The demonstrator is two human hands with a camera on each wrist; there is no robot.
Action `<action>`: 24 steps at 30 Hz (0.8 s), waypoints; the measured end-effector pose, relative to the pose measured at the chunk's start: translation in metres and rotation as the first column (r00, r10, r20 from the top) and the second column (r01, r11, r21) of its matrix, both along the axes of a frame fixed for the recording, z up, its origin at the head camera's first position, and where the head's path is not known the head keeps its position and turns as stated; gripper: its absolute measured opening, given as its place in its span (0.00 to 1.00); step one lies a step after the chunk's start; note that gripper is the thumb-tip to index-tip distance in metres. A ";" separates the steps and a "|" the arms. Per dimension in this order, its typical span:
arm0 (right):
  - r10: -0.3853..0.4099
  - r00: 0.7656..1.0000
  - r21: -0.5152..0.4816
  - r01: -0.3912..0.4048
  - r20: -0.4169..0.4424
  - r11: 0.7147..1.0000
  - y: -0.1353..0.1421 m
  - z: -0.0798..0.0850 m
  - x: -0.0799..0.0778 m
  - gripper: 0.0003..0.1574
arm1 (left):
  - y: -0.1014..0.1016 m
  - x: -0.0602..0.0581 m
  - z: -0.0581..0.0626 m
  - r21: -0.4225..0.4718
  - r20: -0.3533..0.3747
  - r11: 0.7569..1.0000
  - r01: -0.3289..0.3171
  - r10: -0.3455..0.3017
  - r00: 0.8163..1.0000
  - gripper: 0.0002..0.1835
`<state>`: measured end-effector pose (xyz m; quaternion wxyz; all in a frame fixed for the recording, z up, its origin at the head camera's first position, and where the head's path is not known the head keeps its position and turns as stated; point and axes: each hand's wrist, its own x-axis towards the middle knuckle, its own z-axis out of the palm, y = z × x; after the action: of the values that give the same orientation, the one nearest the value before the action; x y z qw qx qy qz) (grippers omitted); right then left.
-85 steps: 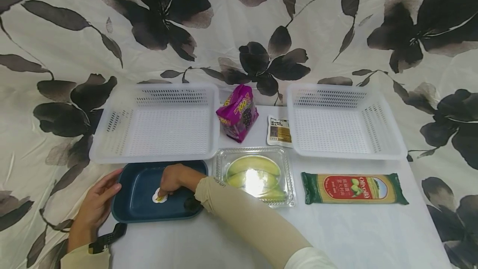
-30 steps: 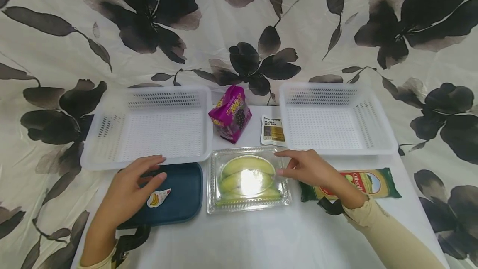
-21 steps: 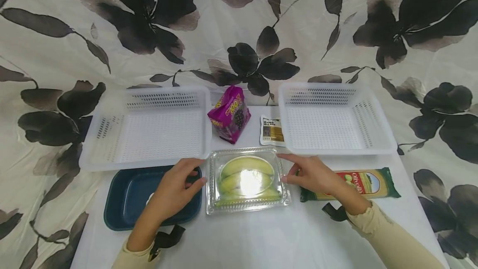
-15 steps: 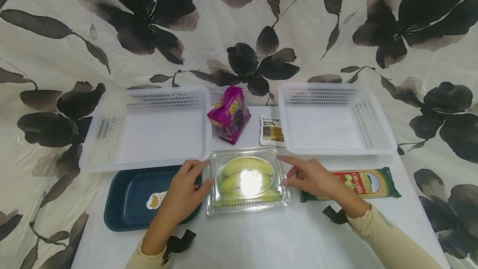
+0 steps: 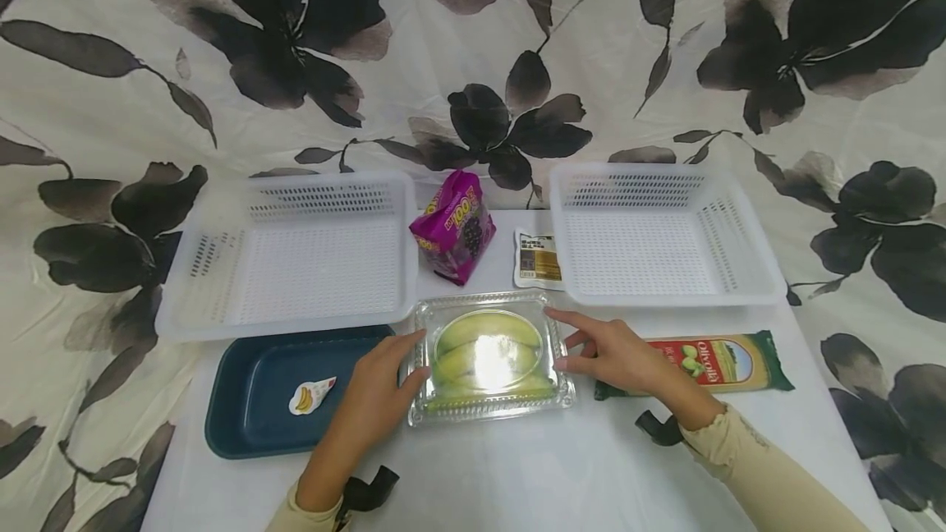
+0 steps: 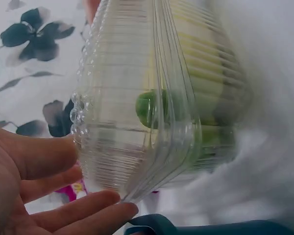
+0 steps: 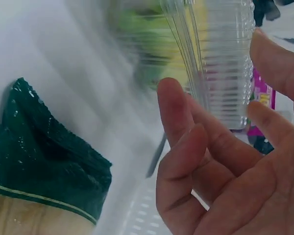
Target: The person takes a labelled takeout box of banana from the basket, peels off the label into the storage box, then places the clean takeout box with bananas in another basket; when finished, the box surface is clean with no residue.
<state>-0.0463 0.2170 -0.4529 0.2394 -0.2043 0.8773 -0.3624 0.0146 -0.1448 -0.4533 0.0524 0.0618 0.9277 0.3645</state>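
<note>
A clear plastic clamshell box (image 5: 488,409) with bananas (image 5: 454,347) inside lies mid-table in the head view. My left hand (image 5: 373,392) is at its left side. In the left wrist view the thumb (image 6: 49,155) meets the box's beaded edge and other fingertips reach its rim. My right hand (image 5: 617,355) is at the opposite side, index finger stretched to the back right corner, thumb lower along the edge; further fingers (image 7: 179,161) bend loosely beside the box wall. Left of the box, a blue tray (image 5: 247,433) holds a small white banana-print sticker (image 5: 310,395).
White perforated baskets stand behind, one left (image 5: 296,327) and one right (image 5: 672,298). Between them are a purple grape-print bag (image 5: 458,228) and a flat sachet (image 5: 538,259) by the right basket. A green-ended Olivoilà pasta pack (image 5: 727,360) lies partly behind my right forearm.
My right hand has left the sticker in the tray and gone to the box's right side. My left hand has moved from the tray's left rim to the box's left side.
</note>
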 end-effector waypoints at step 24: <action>0.043 0.975 -0.202 0.001 0.216 0.979 0.004 0.017 0.000 0.40 | 0.007 0.001 0.017 0.058 0.043 0.998 0.008 -0.011 0.999 0.27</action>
<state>-0.0463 0.2209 -0.4359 0.3169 -0.1955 0.8021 -0.4669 0.0157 -0.1381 -0.4367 0.0725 0.0597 0.9151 0.3922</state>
